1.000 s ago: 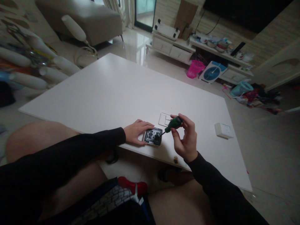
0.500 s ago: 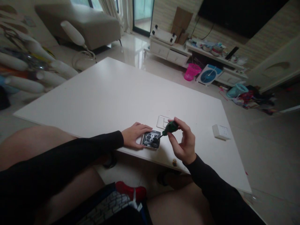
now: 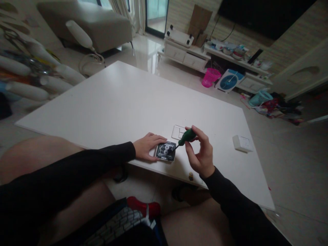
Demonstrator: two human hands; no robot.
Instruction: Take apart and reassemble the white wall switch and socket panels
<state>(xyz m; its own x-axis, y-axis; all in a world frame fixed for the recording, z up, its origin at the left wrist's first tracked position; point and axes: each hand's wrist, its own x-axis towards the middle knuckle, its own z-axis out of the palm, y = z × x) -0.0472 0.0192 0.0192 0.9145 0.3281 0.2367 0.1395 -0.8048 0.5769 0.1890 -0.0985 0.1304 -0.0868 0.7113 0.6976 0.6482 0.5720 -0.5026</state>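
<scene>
Head view: on the surface, the left hand is clamped on the nine-o'clock side of a black square unit. The right hand, at the unit's three o'clock, pinches a green screwdriver whose shaft reaches that side; a flat plate lies at one o'clock, a white box farther off at three.

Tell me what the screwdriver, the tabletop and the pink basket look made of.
Screwdriver: green handle, probably plastic by its moulded-looking bulge; thin dark shaft, likely metal.
Tabletop: smooth and white with a soft sheen, perhaps laminate or painted board.
Pink basket: likely plastic, judging by its bright, even colour and open lattice.
</scene>
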